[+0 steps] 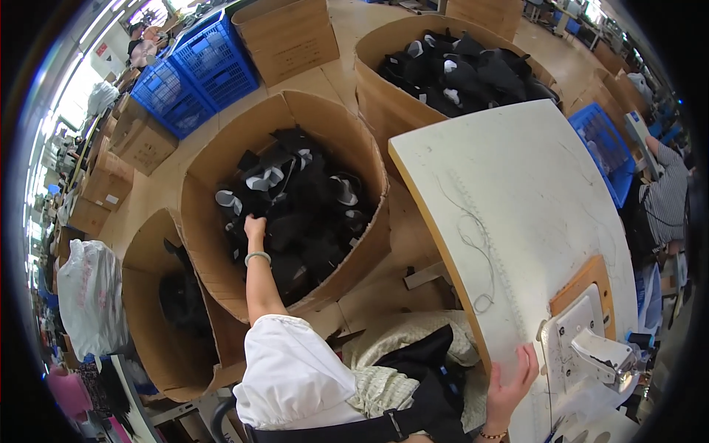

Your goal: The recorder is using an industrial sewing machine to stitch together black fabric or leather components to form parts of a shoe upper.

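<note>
My left hand point(255, 225) reaches down into a large cardboard box point(221, 159) holding a heap of black fabric pieces point(295, 214) with grey-white patches. Its fingers are closed at the heap's near left side; whatever they grip, if anything, blends into the dark cloth. At the lower right, my right hand point(511, 384) lies at the edge of the white work table point(509, 199), fingers apart and nothing in them. Beside it is a sewing machine point(598, 354) set into the tabletop. Black fabric point(421, 354) lies over my lap.
Another box point(369, 70) of black pieces stands beyond the table. A smaller box point(148, 325) sits at the left, near a white plastic bag point(92, 295). Blue crates point(214, 63) are stacked behind. Loose thread point(473, 229) trails across the table. A person in stripes point(665, 196) is at far right.
</note>
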The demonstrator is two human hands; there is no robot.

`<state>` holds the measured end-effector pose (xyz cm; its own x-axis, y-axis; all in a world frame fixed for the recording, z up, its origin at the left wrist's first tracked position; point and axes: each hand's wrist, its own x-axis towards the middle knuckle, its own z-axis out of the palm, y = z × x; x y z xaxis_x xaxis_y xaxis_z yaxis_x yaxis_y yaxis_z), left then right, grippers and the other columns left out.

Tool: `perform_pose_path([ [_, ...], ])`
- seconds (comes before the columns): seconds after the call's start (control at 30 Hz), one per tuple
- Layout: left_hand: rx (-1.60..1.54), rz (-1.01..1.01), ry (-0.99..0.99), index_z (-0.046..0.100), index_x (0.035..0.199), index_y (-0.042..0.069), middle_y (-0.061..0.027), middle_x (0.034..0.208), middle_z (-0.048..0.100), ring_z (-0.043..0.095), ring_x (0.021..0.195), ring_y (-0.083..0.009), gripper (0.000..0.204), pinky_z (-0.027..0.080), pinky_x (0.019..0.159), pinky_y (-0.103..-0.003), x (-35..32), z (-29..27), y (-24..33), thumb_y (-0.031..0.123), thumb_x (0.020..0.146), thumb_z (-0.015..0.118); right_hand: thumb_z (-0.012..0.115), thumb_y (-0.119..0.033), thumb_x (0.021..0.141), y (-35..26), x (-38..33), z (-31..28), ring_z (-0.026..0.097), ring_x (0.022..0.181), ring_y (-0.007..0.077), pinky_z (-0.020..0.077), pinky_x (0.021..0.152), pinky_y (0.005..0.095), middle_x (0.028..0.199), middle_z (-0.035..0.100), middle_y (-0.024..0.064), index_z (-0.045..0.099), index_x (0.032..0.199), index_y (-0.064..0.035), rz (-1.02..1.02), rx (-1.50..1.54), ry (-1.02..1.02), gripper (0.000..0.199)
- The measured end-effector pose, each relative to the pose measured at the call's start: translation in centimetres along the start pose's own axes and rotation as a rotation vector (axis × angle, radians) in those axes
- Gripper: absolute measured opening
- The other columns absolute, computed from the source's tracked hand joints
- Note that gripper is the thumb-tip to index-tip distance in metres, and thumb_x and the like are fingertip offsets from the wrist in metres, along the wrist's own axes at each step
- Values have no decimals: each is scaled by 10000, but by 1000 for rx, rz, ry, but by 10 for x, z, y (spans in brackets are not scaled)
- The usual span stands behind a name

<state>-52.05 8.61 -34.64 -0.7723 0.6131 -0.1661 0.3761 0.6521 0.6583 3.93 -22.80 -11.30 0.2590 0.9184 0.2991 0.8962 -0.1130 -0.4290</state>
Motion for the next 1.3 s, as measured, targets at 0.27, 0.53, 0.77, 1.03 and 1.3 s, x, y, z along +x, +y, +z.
perform_pose_path([
  [0.27, 77, 563, 128, 395, 1259, 2, -191, 1224, 484, 489, 1115, -289, 702, 391, 928, -344, 118, 47, 67, 149, 636, 683, 681, -163, 707, -7, 31, 24, 376, 1178, 355, 333, 978, 424, 1263, 396, 171, 453, 1185, -12, 41, -177, -72, 551],
  [0.53, 156, 462, 198, 657, 776, 9, -230, 831, 621, 599, 859, -356, 137, 474, 749, -416, 130, 69, 19, 75, 672, 598, 682, -162, 691, -11, 41, 25, 382, 1177, 375, 348, 972, 445, 1244, 406, 178, 457, 1175, -3, -50, -122, -137, 558],
  [0.77, 297, 880, 509, 607, 819, 78, -116, 822, 617, 602, 750, -299, 139, 485, 636, -380, 64, 18, 143, 88, 805, 469, 625, -154, 788, -31, 33, 19, 380, 1155, 392, 344, 966, 430, 1241, 392, 222, 427, 1201, 21, -140, -161, -134, 491],
  [1.03, -378, 1210, 444, 635, 898, 61, -67, 890, 636, 613, 793, -221, 133, 470, 699, -268, -173, -160, 281, 26, 781, 583, 614, -176, 797, -14, 28, 12, 313, 1215, 386, 285, 1011, 440, 1294, 342, 208, 377, 1261, -16, -126, -110, -171, 545],
  [1.3, -1184, 1185, -701, 603, 920, -29, -135, 1081, 589, 546, 1004, -181, 172, 429, 871, -284, -290, -58, 346, -84, 764, 556, 615, -124, 772, 8, 35, -16, 316, 1213, 380, 302, 998, 404, 1316, 319, 207, 310, 1281, 12, -32, 292, -3, 609],
])
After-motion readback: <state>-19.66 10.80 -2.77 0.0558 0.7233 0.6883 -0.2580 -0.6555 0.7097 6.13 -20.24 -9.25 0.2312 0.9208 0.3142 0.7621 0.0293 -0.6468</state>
